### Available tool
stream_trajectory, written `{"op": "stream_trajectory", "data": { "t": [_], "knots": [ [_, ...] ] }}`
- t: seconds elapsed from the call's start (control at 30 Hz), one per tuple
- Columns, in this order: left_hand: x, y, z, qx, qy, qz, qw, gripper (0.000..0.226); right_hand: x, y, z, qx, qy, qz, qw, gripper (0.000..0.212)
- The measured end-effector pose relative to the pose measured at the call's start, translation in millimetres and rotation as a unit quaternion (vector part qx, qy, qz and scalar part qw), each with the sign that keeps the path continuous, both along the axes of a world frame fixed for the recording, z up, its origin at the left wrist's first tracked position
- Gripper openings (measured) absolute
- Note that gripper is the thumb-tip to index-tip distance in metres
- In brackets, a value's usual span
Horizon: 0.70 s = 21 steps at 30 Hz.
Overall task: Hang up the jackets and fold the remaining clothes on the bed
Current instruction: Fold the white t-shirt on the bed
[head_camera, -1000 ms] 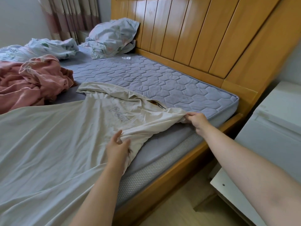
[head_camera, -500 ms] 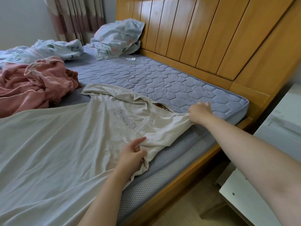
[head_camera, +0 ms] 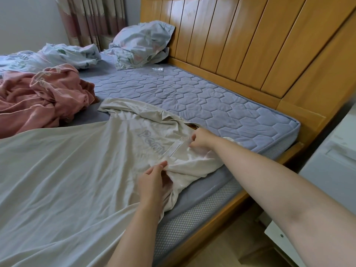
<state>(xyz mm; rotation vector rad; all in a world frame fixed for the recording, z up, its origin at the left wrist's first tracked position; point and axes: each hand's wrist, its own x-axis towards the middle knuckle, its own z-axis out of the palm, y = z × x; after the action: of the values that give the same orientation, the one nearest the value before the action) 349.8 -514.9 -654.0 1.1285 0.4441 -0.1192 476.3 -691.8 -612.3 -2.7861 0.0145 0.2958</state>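
A long cream garment (head_camera: 77,170) with pale lettering lies spread flat across the bed, its collar end toward the headboard. My left hand (head_camera: 154,182) pinches a bunched fold of its near sleeve close to the mattress edge. My right hand (head_camera: 200,139) grips the cloth near the collar, over the folded-in sleeve. A crumpled pink garment (head_camera: 44,97) lies in a heap at the far left of the bed.
The blue quilted mattress (head_camera: 212,105) sits in a wooden bed frame with a tall headboard (head_camera: 250,39). A pillow (head_camera: 140,43) and a crumpled floral cover (head_camera: 63,56) lie at the far end. A white cabinet (head_camera: 331,166) stands at the right.
My right hand has drawn the sleeve inward from the mattress edge onto the garment's chest. My left hand has shifted a little to the right and now pinches the sleeve fold.
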Motion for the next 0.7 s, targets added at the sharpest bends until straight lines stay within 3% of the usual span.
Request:
{"op": "stream_trajectory", "data": {
  "t": [0.07, 0.17, 0.2, 0.23, 0.33, 0.37, 0.47, 0.57, 0.7],
  "knots": [
    [0.7, 1.3, 2.0, 0.069, -0.073, 0.020, 0.995, 0.024, 9.9, 5.1, 7.0, -0.009, -0.062, -0.013, 0.998, 0.021],
    [3.7, 3.6, 4.0, 0.114, -0.118, 0.052, 0.985, 0.034, 24.5, 19.2, 22.6, 0.111, -0.242, -0.096, 0.959, 0.027],
    [5.4, 5.5, 3.1, 0.102, -0.104, 0.056, 0.988, 0.040, 30.9, 23.6, 24.4, 0.149, -0.243, -0.099, 0.953, 0.022],
    [5.5, 7.2, 3.4, 0.081, -0.084, 0.053, 0.992, 0.048, 33.5, 28.9, 25.9, 0.158, -0.196, -0.082, 0.964, 0.011],
    [3.6, 12.9, 2.6, 0.094, -0.058, 0.025, 0.994, 0.055, 25.9, 41.1, 15.2, 0.096, -0.022, -0.005, 0.995, 0.063],
    [3.5, 14.8, 2.7, 0.110, -0.059, 0.011, 0.992, 0.052, 20.0, 42.7, 10.2, 0.094, -0.011, 0.009, 0.995, 0.067],
    [5.1, 19.2, 2.5, 0.228, -0.046, -0.070, 0.970, 0.040, -0.9, 42.8, -1.5, 0.127, -0.112, 0.037, 0.985, 0.042],
    [3.7, 18.5, 3.7, 0.376, -0.046, -0.164, 0.911, 0.082, -31.7, 34.4, -4.4, 0.149, -0.212, 0.041, 0.965, 0.021],
    [-7.4, 8.1, 11.1, 0.438, -0.099, -0.166, 0.878, 0.076, -67.8, 8.8, -12.3, 0.088, -0.186, 0.059, 0.977, 0.019]
  ]
}}
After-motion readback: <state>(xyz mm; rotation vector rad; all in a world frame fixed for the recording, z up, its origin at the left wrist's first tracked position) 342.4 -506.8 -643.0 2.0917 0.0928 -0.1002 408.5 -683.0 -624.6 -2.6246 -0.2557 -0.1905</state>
